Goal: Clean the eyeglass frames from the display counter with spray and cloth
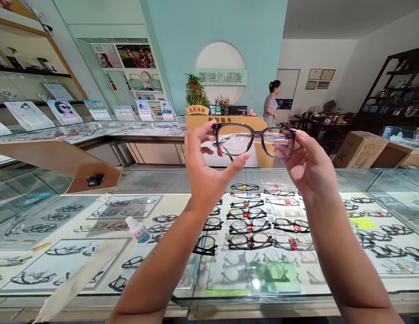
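Both of my hands hold up a pair of dark-framed eyeglasses [257, 130] over the glass display counter. My left hand [209, 162] grips the frame's left end, its thumb stretched below the left lens. At the right end, my right hand [309, 157] pinches the frame near the hinge. The folded temples and a small red tag show behind the lenses. Below, rows of glasses [250, 226] with red tags lie in the counter. A small white bottle [138, 230] with a blue label stands tilted in view left of my left forearm.
A pale cloth strip [77, 279] lies on the counter [196, 299] at the left, near a yellow pencil-like item [42, 246]. A wooden panel [61, 157] rises at the left. Beyond are a reception desk [199, 118], a person [270, 105] and cardboard boxes [360, 150].
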`<state>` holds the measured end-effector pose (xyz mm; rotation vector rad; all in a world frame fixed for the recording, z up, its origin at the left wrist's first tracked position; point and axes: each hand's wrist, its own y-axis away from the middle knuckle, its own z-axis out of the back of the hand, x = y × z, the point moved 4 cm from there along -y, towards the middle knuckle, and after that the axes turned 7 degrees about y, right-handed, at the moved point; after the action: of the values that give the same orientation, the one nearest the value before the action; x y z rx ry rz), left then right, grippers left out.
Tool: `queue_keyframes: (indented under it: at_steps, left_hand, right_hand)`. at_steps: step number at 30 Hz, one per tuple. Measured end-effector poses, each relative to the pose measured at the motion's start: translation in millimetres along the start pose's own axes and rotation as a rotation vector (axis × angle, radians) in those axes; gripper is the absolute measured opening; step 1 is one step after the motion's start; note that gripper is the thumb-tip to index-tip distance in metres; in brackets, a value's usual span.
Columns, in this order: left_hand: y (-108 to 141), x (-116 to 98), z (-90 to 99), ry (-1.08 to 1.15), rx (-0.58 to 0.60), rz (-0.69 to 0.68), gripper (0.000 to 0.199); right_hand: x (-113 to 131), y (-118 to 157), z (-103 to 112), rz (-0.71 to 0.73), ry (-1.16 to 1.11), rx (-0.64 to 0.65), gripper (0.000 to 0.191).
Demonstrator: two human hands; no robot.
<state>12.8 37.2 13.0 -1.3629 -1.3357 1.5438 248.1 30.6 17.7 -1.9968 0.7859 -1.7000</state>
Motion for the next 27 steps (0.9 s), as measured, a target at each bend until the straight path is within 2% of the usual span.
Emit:
queue_keyframes:
  at_steps: [6, 11, 17, 23, 27]
  left_hand:
    - [0.2, -17.0, 4.5, -0.045, -0.056, 0.049, 0.078]
    - [-3.0, 2.4, 1.1, 0.064, 0.023, 0.083, 0.078]
    - [-6.4, 25.5, -9.0, 0.163, 0.099, -0.016, 0.094]
    - [-4.2, 29.0, -9.1, 0.145, 0.079, -0.021, 0.103]
    - [-3.9, 28.2, -7.6, 0.170, 0.090, 0.004, 0.100]
  right_hand:
    - [-6.1, 0.3, -1.1, -0.055, 0.007, 0.005, 0.026]
    - [6.0, 5.7, -4.6, 0.010, 0.021, -0.017, 0.021]
    - [18.2, 9.7, -1.0, 0.121, 0.123, -0.101, 0.016]
    - [8.7, 5.8, 1.3, 0.137, 0.181, -0.064, 0.023]
    - [5.0, 4.8, -1.5, 0.080, 0.134, -0.050, 0.018]
